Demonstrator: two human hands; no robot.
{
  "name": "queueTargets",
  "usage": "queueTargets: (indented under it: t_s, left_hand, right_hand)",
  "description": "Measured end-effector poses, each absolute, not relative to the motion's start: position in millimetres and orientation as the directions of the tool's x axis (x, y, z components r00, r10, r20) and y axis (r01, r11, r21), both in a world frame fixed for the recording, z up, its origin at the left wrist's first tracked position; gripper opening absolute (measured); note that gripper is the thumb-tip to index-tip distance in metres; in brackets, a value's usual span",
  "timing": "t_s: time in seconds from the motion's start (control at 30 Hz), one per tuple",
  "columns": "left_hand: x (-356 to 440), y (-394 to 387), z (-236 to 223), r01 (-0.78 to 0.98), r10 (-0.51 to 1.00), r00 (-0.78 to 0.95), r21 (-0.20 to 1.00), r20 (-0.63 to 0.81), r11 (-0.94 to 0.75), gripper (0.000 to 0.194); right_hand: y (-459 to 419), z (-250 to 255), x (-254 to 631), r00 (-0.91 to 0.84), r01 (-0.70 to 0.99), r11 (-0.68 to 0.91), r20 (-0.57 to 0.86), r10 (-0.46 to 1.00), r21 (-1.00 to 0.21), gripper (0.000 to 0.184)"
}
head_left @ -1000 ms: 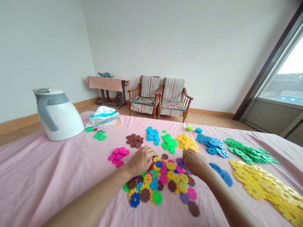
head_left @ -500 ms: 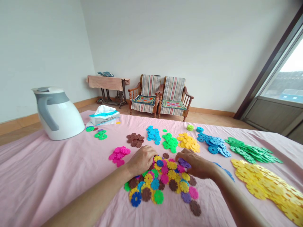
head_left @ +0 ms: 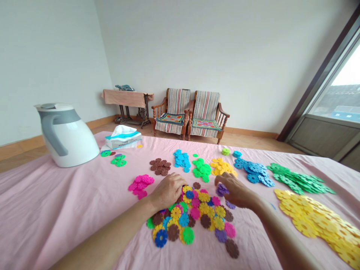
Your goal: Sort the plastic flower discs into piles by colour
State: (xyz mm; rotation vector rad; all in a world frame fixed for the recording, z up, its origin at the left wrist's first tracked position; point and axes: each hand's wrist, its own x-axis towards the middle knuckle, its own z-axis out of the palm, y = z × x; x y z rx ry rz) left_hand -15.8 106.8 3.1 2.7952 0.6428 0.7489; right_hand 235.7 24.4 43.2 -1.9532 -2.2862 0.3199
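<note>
A mixed pile of flower-shaped plastic discs point(head_left: 194, 213) in many colours lies on the pink cloth point(head_left: 112, 240) before me. My left hand point(head_left: 170, 189) rests at the pile's upper left edge, fingers curled together and pointing down. Its fingertips are hidden, so anything they hold does not show. At the pile's upper right, my right hand point(head_left: 234, 189) hovers with bent fingers apart over a small cluster of purple discs point(head_left: 222, 189). Another purple disc point(head_left: 230, 204) lies below that hand.
Sorted groups ring the pile: pink point(head_left: 141, 185), brown point(head_left: 160, 166), light blue point(head_left: 182, 160), bright green point(head_left: 201, 170) and yellow discs point(head_left: 222, 166). Rightward lie larger blue point(head_left: 254, 170), green point(head_left: 300, 179) and yellow heaps point(head_left: 317, 221). A white jug point(head_left: 73, 138) and tissue box point(head_left: 123, 138) stand left.
My right hand has lifted slightly and shifted right, its fingers more raised. The purple cluster lies a little farther right, and a purple disc below the hand is exposed. My left hand stays put.
</note>
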Motion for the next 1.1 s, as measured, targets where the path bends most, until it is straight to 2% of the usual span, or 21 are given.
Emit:
queueTargets:
  t_s: [0.17,0.3,0.47,0.6,1.1]
  left_hand:
    - [-16.4,107.8,2.6,0.356,0.454,0.78,0.291,0.43,-0.888,0.028]
    - [-16.9,109.2,1.0,0.334,0.44,0.782,0.299,0.442,-0.894,0.031]
    - [-16.5,109.2,1.1,0.335,0.441,0.784,0.3,0.437,-0.893,0.03]
    - [-16.0,107.9,2.7,0.34,0.446,0.78,0.301,0.439,-0.891,0.03]
    - [-16.1,106.9,4.1,0.358,0.45,0.789,0.281,0.419,-0.89,0.028]
  right_hand:
    - [17.0,51.4,230.3,-0.234,0.95,0.205,-0.1,0.967,-0.237,0.038]
    - [18.1,48.4,229.0,-0.157,0.973,0.135,-0.106,0.982,-0.188,0.036]
    - [17.8,46.1,223.6,-0.239,0.937,0.195,-0.126,0.963,-0.29,0.023]
    - [17.1,44.5,218.1,-0.241,0.942,0.199,-0.13,0.962,-0.269,0.019]
    - [23.9,34.8,224.1,-0.223,0.923,0.176,-0.103,0.969,-0.341,0.021]
